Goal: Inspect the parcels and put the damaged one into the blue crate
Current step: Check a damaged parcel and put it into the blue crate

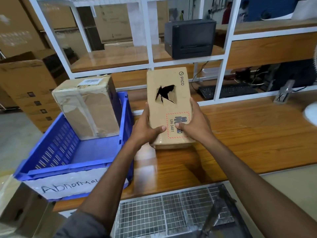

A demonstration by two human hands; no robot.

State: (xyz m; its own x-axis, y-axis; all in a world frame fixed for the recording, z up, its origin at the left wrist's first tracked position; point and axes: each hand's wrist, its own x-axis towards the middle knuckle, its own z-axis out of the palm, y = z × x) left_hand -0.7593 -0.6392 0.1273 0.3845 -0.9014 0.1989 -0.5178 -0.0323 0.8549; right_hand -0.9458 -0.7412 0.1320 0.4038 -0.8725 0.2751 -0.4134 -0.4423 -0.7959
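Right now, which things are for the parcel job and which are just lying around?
For the job: torn parcel, gripped by left hand and right hand; blue crate; taped parcel standing in it.
Just lying about: black printer on the shelf; keyboard; wire grid.

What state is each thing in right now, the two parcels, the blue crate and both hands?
PICO parcel: ragged hole torn in its upper face, held in both hands over the table.
Taped parcel: standing in the crate's far end, tape wrinkled.
Blue crate: open-topped, labelled Abnormal, holding the taped parcel.
Left hand: grips the PICO parcel's left edge, thumb on top.
Right hand: grips its right edge, thumb on top.
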